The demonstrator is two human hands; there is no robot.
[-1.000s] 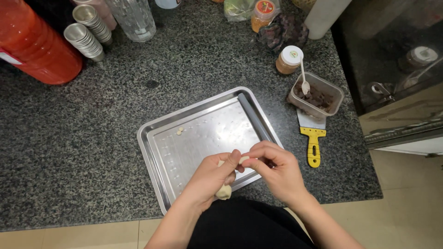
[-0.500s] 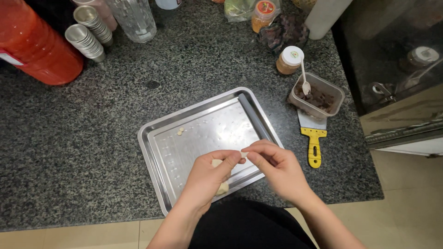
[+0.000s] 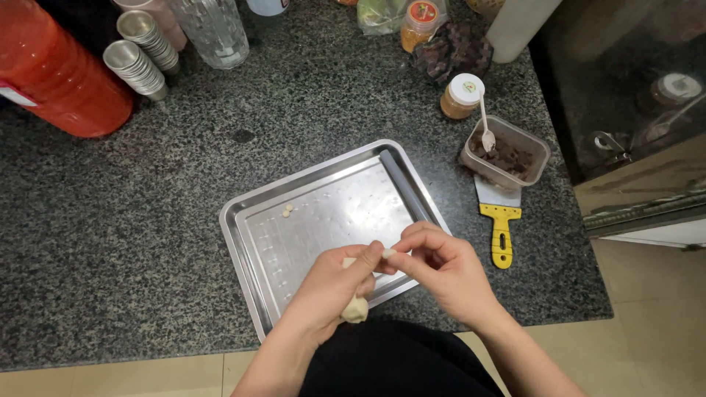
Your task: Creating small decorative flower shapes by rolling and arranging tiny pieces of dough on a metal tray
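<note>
Dough [image 3: 355,309], a pale lump, sits clamped in the left hand [image 3: 334,287] over the near edge of a steel tray [image 3: 243,228]. Right hand [image 3: 445,268] pinches a small piece at the lump's top between thumb and forefinger. Far right: plastic tub [image 3: 540,158] of dark filling with a spoon [image 3: 485,129], and a yellow-handled scraper [image 3: 501,224].

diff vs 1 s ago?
Little changed. Both hands stay over the tray's near edge; the left hand still holds the dough, and the right hand still pinches a bit of it at the fingertips. Hands shifted only slightly. Tray, scraper and tub unmoved.
</note>
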